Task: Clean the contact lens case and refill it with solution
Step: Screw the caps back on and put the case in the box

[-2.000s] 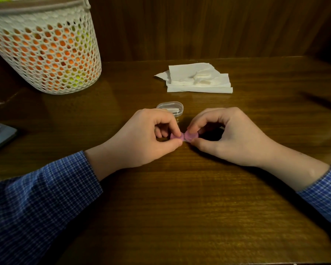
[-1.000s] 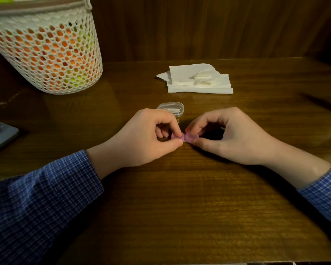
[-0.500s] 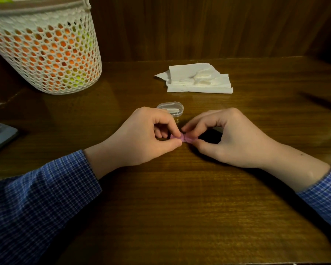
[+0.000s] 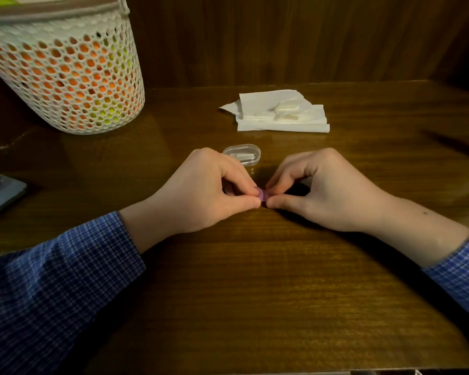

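Observation:
A small pink-purple contact lens case (image 4: pixel 262 195) sits low over the middle of the wooden table, mostly hidden by fingers. My left hand (image 4: pixel 201 190) pinches its left side between thumb and curled fingers. My right hand (image 4: pixel 322 188) pinches its right side the same way, and the two thumbs nearly meet below it. Just behind the hands stands a small clear plastic box (image 4: pixel 243 154) with something white inside. No solution bottle is in view.
A folded white paper tissue (image 4: pixel 279 115) with cotton pads on it lies at the back centre. A white mesh basket (image 4: pixel 63 69) with orange and yellow contents stands back left. A phone (image 4: pixel 0 192) lies at the left edge. A wooden wall rises behind the table (image 4: pixel 255 293).
My right fingers have closed in over the case, hiding most of the pink that showed before. Both hands stay in the same spot on the table.

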